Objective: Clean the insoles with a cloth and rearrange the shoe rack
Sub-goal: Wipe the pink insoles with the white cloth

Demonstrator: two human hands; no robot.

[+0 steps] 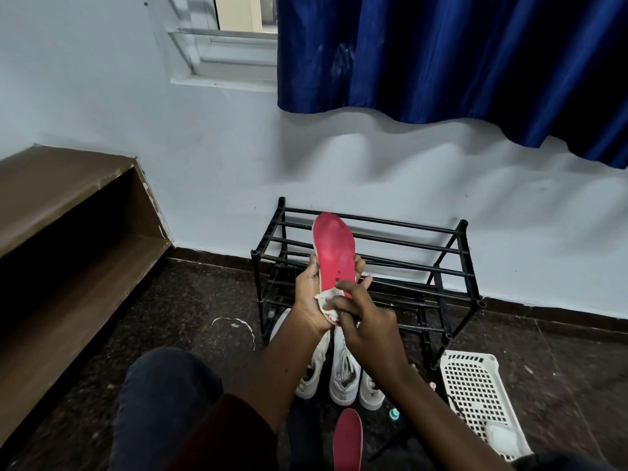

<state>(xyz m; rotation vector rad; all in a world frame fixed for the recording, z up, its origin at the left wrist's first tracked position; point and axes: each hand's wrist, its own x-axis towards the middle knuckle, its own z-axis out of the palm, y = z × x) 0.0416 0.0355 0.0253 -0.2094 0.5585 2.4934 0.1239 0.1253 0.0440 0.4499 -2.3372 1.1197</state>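
Obs: L hand (309, 294) gripped round mid-section of red insole (333, 253), thumb one edge, fingers the other, toe end up, held in air in front of the shoe rack (462, 239). R hand (367, 328) has fingers bent onto a white cloth (328, 299), pressing it on the heel end. 2nd insole (346, 440) lies low by the knees. White shoes (343, 372) on floor just in front of rack, not on it. Basket (475, 379) to the right.

Step (est.): wiping heel; toe half prob. not done yet.

Risks:
- insole thin and bendy, so hard rubbing could fold or crease it
- cloth small, could slip from the fingers
- L grip covers mid-section, so that patch may get missed w/o a regrip
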